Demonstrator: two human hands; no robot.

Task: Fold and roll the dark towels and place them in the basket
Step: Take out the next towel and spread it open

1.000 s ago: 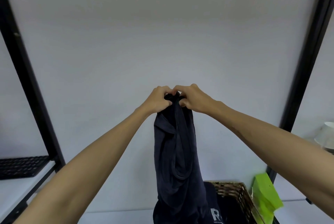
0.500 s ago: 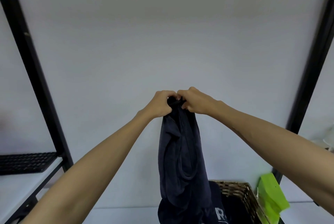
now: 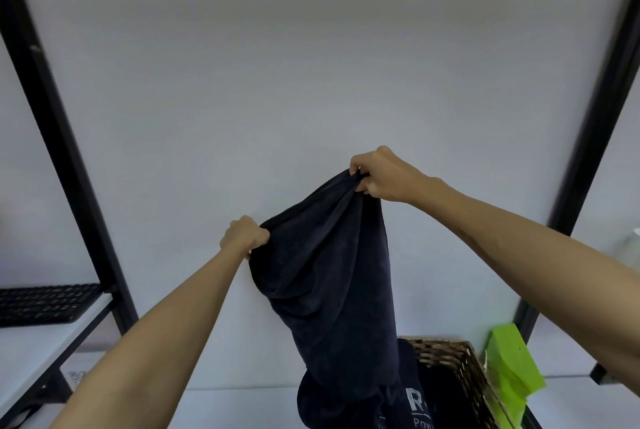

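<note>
- Gripping the top edge of a dark towel [image 3: 332, 276], both hands hold it up in front of a pale wall [image 3: 311, 65].
- The left hand [image 3: 244, 234] has its fingers curled tight round the towel's left upper corner, knuckles toward the camera.
- The right hand [image 3: 382, 174] sits higher and further right, its fingers and thumb bunched round the other upper corner.
- Between the two sets of fingers the towel's edge runs in a slack, sloping line, rising toward the right hand.
- Below the fingers the cloth hangs in long folds, its lower end reaching down to a woven basket [image 3: 460, 359].
- In the basket, well below the right hand's fingers, lies more dark fabric [image 3: 440, 394] with pale lettering.
- Just right of the basket stands a bright green object [image 3: 512, 369].
- Far left of the left hand's fingers, a black keyboard [image 3: 45, 302] rests on a white shelf [image 3: 38, 345] beside a black frame post [image 3: 65, 158].
</note>
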